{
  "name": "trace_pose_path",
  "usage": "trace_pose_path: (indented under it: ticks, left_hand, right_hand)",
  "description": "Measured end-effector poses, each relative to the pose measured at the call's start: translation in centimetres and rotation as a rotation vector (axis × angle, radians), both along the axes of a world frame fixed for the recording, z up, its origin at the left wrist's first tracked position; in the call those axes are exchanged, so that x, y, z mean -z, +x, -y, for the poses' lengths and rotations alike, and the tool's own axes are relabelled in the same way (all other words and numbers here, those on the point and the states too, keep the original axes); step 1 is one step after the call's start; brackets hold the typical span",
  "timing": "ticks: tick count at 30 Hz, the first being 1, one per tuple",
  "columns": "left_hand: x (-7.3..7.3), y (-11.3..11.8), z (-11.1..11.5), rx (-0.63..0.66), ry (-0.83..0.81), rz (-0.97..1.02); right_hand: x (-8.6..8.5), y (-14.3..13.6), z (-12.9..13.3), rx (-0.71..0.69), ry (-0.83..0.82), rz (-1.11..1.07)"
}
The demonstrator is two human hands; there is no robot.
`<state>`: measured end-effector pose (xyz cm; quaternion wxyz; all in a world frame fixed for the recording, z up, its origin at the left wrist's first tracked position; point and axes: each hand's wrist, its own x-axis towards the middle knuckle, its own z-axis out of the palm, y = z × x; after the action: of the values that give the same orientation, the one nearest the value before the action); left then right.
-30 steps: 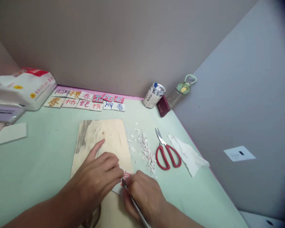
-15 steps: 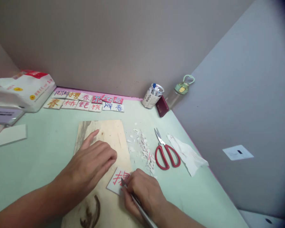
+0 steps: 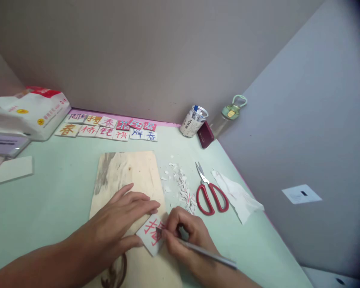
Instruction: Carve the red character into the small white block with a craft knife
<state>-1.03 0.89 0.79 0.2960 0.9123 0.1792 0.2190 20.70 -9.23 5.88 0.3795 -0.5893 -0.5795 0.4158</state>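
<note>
A white square tile [image 3: 148, 232] with a red handwritten character lies tilted on a pale wooden board [image 3: 147, 172]. My left hand [image 3: 117, 220] spans the tile's upper-left side, thumb at the left corner and fingertips at the top one, gripping it. Between the fingers of my right hand [image 3: 192, 240] is a slim metal craft knife [image 3: 210, 254]. Its blade points at the right part of the red character, and my fingers hide the tile's right corner. White shavings [image 3: 184, 188] are scattered just right of the board.
Red-handled scissors [image 3: 211, 196] and a crumpled tissue [image 3: 240, 196] lie to the right. Several character tiles [image 3: 105, 133] form two rows at the back. A can [image 3: 193, 124], a dark red box [image 3: 206, 135] and a bottle [image 3: 225, 118] stand behind; a tissue pack [image 3: 48, 114] is left.
My left hand has come down and right, its fingers unfolding onto the tile's edge. The tile has turned a little. My right hand has rotated, so the knife's handle lies flatter, pointing further right.
</note>
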Motion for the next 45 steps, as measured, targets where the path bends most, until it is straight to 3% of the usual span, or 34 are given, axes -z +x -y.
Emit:
trace_pose_path:
  ticks: [2, 5, 12, 17, 23, 36, 45]
  left_hand:
    - [-0.1, 0.1, -0.1, 0.046, -0.003, 0.023]
    - [-0.3, 0.2, 0.0, 0.069, -0.001, 0.043]
    - [-0.1, 0.7, 1.0, 0.006, -0.038, 0.014]
    - [-0.3, 1.6, 1.9, -0.051, 0.048, 0.076]
    - [0.0, 1.3, 1.9, -0.049, 0.064, 0.076]
    - [0.2, 1.1, 1.7, -0.028, -0.086, 0.073]
    - [0.1, 1.2, 1.9, -0.05, -0.069, 0.087]
  right_hand:
    - [-0.8, 0.4, -0.2, 0.022, -0.088, -0.098]
    - [-1.2, 0.9, -0.4, 0.036, -0.074, -0.111]
    - [-0.8, 0.8, -0.3, 0.071, 0.001, 0.001]
    - [-1.2, 0.5, -0.2, 0.059, 0.027, 0.063]
    - [-0.9, 0.4, 0.1, 0.038, 0.133, 0.17]
    - [-0.1, 0.3, 0.3, -0.009, 0.345, 0.353]
    - [-1.3, 0.3, 0.2, -0.083, 0.237, 0.358]
